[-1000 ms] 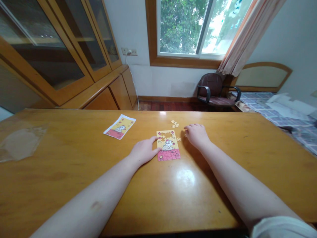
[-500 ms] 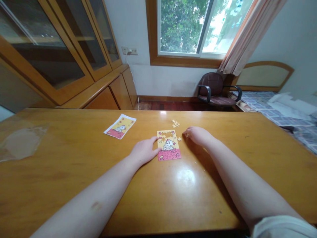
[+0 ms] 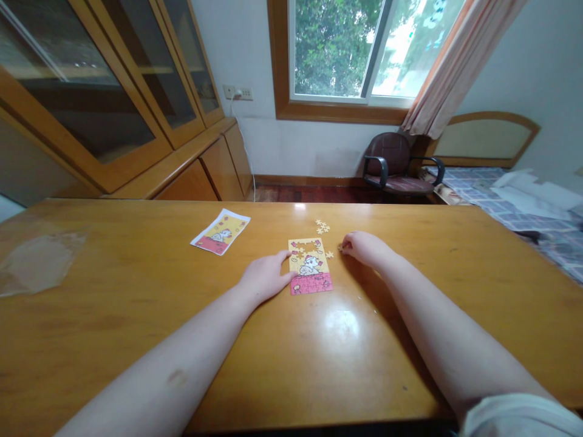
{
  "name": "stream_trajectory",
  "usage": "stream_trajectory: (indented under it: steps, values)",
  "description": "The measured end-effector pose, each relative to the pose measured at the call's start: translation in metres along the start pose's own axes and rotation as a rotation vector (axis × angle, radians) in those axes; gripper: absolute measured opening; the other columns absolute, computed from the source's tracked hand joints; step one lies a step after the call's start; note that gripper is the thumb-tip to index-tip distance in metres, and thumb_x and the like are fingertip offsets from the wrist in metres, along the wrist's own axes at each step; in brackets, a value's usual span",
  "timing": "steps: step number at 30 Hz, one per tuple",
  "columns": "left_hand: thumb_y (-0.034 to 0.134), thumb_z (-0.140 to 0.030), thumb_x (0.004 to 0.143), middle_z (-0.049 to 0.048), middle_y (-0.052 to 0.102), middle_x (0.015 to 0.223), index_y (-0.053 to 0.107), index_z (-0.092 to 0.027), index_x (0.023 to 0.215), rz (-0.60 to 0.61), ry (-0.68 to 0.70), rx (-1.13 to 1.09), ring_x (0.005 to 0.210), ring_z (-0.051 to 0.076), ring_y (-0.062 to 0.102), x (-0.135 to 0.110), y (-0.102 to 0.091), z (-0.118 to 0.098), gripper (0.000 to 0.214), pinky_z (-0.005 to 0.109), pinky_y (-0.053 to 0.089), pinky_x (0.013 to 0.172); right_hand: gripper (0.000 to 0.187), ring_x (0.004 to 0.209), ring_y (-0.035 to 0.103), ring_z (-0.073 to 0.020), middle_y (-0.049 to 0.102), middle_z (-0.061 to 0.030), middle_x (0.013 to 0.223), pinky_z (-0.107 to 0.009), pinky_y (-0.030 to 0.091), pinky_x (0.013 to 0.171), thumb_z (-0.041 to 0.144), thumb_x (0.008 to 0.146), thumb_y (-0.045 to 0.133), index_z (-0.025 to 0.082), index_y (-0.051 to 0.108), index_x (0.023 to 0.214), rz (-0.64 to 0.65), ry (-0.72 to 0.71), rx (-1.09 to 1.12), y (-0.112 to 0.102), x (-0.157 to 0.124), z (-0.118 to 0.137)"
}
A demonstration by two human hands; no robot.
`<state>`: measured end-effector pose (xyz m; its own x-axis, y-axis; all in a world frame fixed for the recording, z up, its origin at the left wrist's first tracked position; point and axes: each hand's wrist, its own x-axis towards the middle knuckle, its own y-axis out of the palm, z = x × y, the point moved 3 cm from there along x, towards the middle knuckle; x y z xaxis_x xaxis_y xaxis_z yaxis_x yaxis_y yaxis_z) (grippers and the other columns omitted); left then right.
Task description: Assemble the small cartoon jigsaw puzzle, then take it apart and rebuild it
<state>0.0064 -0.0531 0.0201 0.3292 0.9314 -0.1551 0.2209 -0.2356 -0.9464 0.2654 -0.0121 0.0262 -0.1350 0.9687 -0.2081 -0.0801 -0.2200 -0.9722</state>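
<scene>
Filling the opening in the upper part of the jigsaw (image 3: 312, 284) appears to be the step in hand, as I judge it from my remote station. The jigsaw lies flat on the wooden table (image 3: 273, 376), between my two hands, its pink lower band nearest the viewer and whole, its yellow upper part broken by a gap through which the tabletop shows. My left hand (image 3: 266, 276) rests at the left edge, thumb and forefinger spread apart and touching the border, clenched on nothing; I take it to be steadying the work. My right hand (image 3: 364, 247), to the right of the jigsaw, has its fingertips drawn together and seems to pinch a small piece (image 3: 340, 247); whether that piece is lifted off the wood I cannot tell. One loose piece (image 3: 330, 255) lies just beside the right edge, and a small cluster of pieces (image 3: 322, 227) lies beyond the top edge. The printed reference picture (image 3: 221, 233) lies farther left, tilted relative to the jigsaw. In my judgement, the next move calls for turning the pinched piece to suit the gap's outline, bringing it leftward and pressing it in gently, without shifting neighbouring pieces.
</scene>
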Motion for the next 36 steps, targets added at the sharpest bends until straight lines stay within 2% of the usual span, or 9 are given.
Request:
stream_trajectory:
  steps: [9,14,17,22,36]
  values:
    - [0.05,-0.054,0.083,0.0082,0.07,0.105,0.049,-0.026,0.132,-0.004,0.003,-0.009,0.093,0.027,0.066,0.0002,0.0004,0.0001,0.056,0.033,0.047,0.074,0.023,0.081,0.064,-0.0204,0.07,-0.0082,0.09,-0.025,0.042,0.065,0.039,0.082,0.061,0.019,0.07,0.088,-0.022,0.006,-0.01,0.0022,-0.0002,-0.0021]
    - [0.05,-0.054,0.083,0.0085,0.07,0.103,0.049,-0.027,0.132,0.003,-0.002,-0.007,0.092,0.027,0.066,0.0004,0.0008,0.0,0.056,0.033,0.047,0.072,0.024,0.086,0.064,-0.0172,0.07,-0.0041,0.1,-0.022,0.042,0.069,0.028,0.082,0.06,0.025,0.071,0.103,-0.019,-0.071,0.055,0.0042,0.0041,-0.0051]
    - [0.05,-0.055,0.083,0.0085,0.07,0.104,0.049,-0.027,0.132,0.002,0.0,-0.009,0.091,0.028,0.066,0.0003,0.0006,0.0001,0.056,0.034,0.047,0.073,0.026,0.085,0.063,-0.0175,0.07,-0.0035,0.1,-0.022,0.042,0.07,0.024,0.081,0.058,0.026,0.073,0.102,-0.027,-0.107,0.045,0.0051,0.0059,-0.0061]
    - [0.05,-0.054,0.083,0.0084,0.069,0.105,0.05,-0.026,0.132,-0.001,-0.002,-0.017,0.093,0.028,0.065,-0.0003,-0.0006,-0.0007,0.056,0.033,0.047,0.073,0.024,0.081,0.063,-0.017,0.071,-0.0018,0.094,-0.022,0.042,0.067,0.024,0.079,0.06,0.027,0.074,0.098,-0.027,-0.071,0.055,0.0053,0.0054,-0.007]
    - [0.05,-0.054,0.083,0.0095,0.069,0.105,0.049,-0.025,0.132,0.004,-0.004,0.002,0.094,0.028,0.065,-0.0009,-0.0009,-0.0018,0.057,0.033,0.047,0.075,0.017,0.081,0.063,-0.0187,0.07,-0.0053,0.091,-0.024,0.041,0.065,0.026,0.077,0.063,0.02,0.071,0.09,-0.07,-0.024,0.034,0.0025,0.0035,-0.0057]
